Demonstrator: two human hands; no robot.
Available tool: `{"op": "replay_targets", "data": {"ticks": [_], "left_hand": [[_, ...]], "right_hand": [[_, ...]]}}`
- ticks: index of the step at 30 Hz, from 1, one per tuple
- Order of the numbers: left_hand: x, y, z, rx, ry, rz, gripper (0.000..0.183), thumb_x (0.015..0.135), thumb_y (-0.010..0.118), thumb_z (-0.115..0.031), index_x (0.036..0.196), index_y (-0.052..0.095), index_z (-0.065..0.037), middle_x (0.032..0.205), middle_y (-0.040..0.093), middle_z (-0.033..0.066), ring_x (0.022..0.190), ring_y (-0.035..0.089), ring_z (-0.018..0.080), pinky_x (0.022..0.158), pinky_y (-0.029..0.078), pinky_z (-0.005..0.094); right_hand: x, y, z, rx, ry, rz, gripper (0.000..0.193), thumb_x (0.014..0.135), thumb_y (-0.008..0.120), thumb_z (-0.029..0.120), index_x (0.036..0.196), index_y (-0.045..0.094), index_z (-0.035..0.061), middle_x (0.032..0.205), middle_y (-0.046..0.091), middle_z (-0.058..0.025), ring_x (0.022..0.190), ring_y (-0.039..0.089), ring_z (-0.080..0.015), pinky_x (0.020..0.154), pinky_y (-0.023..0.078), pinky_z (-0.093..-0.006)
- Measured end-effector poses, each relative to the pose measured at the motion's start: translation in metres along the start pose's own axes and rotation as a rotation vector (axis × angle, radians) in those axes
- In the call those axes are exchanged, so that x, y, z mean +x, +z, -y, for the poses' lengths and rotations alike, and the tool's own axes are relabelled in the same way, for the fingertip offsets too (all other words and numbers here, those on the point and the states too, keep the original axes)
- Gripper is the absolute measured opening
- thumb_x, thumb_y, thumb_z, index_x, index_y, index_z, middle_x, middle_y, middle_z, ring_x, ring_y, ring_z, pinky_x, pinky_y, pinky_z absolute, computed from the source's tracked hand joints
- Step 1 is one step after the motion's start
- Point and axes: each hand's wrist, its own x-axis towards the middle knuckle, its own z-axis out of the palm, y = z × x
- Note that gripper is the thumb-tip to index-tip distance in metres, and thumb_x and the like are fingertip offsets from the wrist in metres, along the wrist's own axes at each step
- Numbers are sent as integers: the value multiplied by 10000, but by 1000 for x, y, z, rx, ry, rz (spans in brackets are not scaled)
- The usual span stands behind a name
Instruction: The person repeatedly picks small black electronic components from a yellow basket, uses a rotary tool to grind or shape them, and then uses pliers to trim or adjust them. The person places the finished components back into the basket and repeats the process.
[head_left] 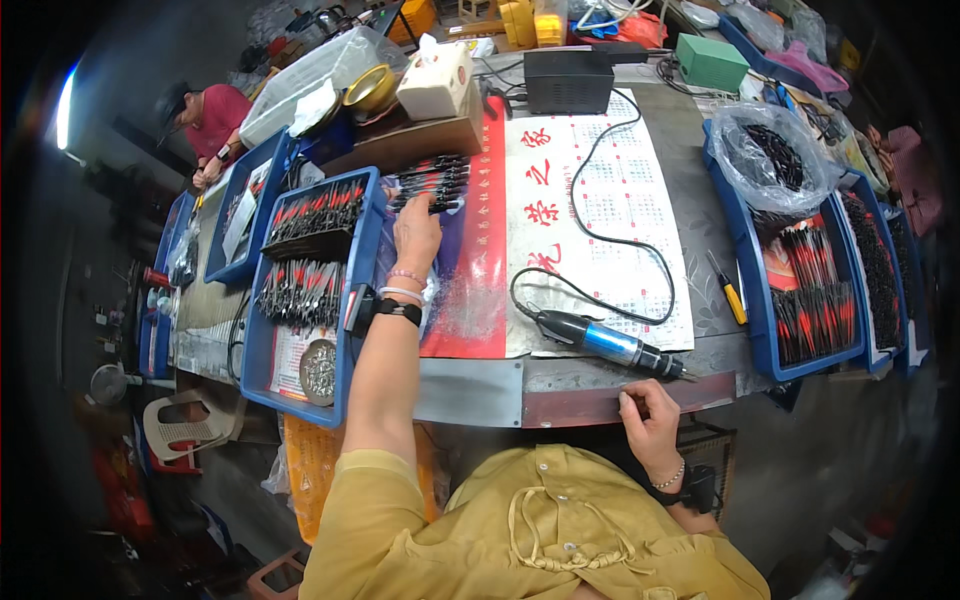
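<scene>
My left hand (416,238) reaches forward over the table, its fingers bunched at the near side of a pile of slim black parts with red marks (440,180). The fingertips are partly hidden, so what they grip cannot be made out. At the table's front edge, my right hand (652,425) is curled into a loose fist, with nothing visible in it. Just beyond it lies a blue-and-black electric screwdriver (610,343) with a black cord. Beside my left forearm, a blue bin (362,240) holds rows of similar parts (302,292) and a round metal dish of small pieces (318,372).
Under the screwdriver lies a red-and-white printed calendar sheet (600,200). A yellow-handled screwdriver (735,302) lies near a right-hand blue bin (790,372) of parts and a plastic bag. A black box (568,82) and tissue box (437,82) stand behind. Another person (218,115) works far left.
</scene>
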Motion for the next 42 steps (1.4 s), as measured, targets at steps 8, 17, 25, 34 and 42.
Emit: {"op": "replay_targets", "data": {"ticks": [8, 17, 25, 34, 42], "left_hand": [[6, 3, 3, 160, -47, 152, 252, 776, 726, -125, 1011, 633, -129, 1029, 641, 65, 1036, 565, 298, 848, 403, 465], [5, -1, 0, 251, 36, 213, 262, 793, 740, -206, 993, 603, -108, 1068, 586, 91, 1095, 511, 310, 864, 374, 536], [-36, -71, -74, -443, -95, 49, 221, 886, 672, -120, 999, 541, 17, 759, 642, 136, 680, 642, 245, 600, 487, 359], [-197, -165, -159, -1304, -727, 705, 189, 970, 594, -160, 1091, 486, -61, 761, 607, 31, 574, 528, 60, 520, 412, 179], [-275, -156, -179, -1395, -722, 851, 277, 1018, 504, -155, 1238, 525, 11, 863, 589, 20, 736, 528, 71, 699, 455, 215]], "right_hand": [[4, 8, -3, -90, -90, -34, 63, 832, 654, 6, 874, 608, -4, 761, 596, -134, 624, 606, -290, 558, 469, -333], [8, 11, 10, -95, -95, -30, 55, 831, 654, 11, 861, 613, -8, 760, 592, -132, 623, 599, -277, 554, 467, -329], [52, 8, 32, -514, -350, 49, 402, 792, 696, 62, 1165, 554, 10, 1159, 557, -171, 1065, 541, -353, 913, 425, -431], [71, 25, 7, -783, -418, 195, 566, 717, 780, 139, 1218, 527, 63, 991, 561, -119, 945, 562, -308, 783, 459, -399], [47, -31, 55, -247, -202, 142, 744, 733, 792, 103, 1393, 456, 32, 1096, 630, -137, 965, 618, -223, 850, 490, -339]]}}
